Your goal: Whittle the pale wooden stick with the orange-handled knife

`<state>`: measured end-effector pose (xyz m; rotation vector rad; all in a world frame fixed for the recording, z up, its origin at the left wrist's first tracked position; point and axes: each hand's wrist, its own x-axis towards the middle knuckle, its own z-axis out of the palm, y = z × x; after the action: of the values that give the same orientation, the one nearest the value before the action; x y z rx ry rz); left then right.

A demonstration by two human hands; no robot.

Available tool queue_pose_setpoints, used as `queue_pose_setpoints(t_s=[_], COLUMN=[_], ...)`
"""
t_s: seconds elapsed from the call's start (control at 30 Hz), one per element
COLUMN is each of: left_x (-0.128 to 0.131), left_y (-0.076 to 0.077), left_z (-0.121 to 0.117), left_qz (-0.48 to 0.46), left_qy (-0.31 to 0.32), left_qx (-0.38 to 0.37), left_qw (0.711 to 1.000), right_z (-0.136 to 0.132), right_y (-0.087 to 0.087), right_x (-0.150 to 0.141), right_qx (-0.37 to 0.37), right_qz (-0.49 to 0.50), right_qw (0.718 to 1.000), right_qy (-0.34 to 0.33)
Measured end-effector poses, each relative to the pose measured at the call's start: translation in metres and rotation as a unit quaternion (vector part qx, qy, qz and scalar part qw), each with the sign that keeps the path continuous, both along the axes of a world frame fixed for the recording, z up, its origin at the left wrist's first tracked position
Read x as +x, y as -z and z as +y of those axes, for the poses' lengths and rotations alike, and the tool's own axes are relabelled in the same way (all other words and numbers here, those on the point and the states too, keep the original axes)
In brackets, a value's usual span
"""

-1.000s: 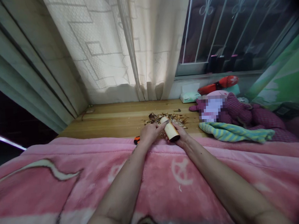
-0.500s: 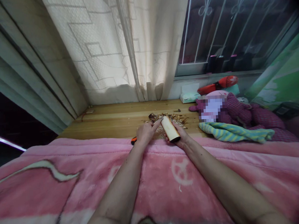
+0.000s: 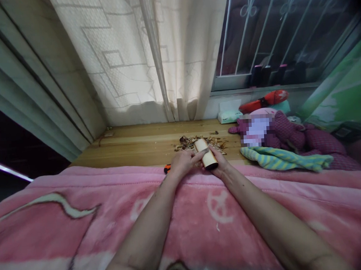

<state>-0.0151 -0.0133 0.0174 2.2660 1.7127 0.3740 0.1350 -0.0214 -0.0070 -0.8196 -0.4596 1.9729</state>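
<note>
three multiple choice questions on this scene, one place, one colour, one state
1. The small orange-and-black plastic handle lies nearest which hand? a) left b) right c) neither
2. The long striped cloth is: a) red and white b) green and yellow c) black
3. The pale wooden cylinder is: a) standing on the sill b) held between both hands c) buried in shavings

1 a, it sits just beyond the left hand.
2 b, its stripes show both colours.
3 b, the left hand and right hand both touch it.
</note>
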Motion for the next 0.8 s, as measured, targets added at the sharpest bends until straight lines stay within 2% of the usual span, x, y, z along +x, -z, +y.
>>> queue_pose_setpoints(t_s=[0.07,0.17,0.23,0.33,0.57,0.73,0.8], left_x=[0.0005,-0.0018,-0.0021,0.0008,-0.0014,0.001,-0.0007], left_y=[0.0006,0.0006,0.0005,0.001,-0.0001,0.0028,0.0042], left_z=[0.0004,0.0026,0.0022,-0.0005,0.0028,0.0008,0.0028], left_qz=[0.019,0.029,0.025,0.016,0.028,0.022,0.028], left_qy=[-0.006,-0.065,-0.046,0.035,-0.049,0.021,0.003], left_qx=[0.025,0.023,0.029,0.038,0.026,0.033,0.045], left_qw=[0.999,0.997,0.998,0.999,0.998,0.999,0.999], right_z=[0.0001,-0.0009,-0.0014,-0.0014,-0.0007,0.0011,0.0014], right_y=[-0.0008,-0.0032,-0.0039,-0.0035,-0.0018,0.0024,0.0032], right_x=[-0.0006,-0.0006,-0.0004,0.0,0.0013,0.0025,0.0033], right_qx=[0.002,-0.006,-0.009,-0.001,-0.001,0.01,0.011], right_qz=[0.004,-0.007,-0.01,-0.014,-0.018,-0.008,-0.008], right_qw=[1.0,1.0,1.0,1.0,1.0,1.0,1.0], right_qy=[0.021,0.027,0.016,-0.008,-0.016,-0.024,-0.021])
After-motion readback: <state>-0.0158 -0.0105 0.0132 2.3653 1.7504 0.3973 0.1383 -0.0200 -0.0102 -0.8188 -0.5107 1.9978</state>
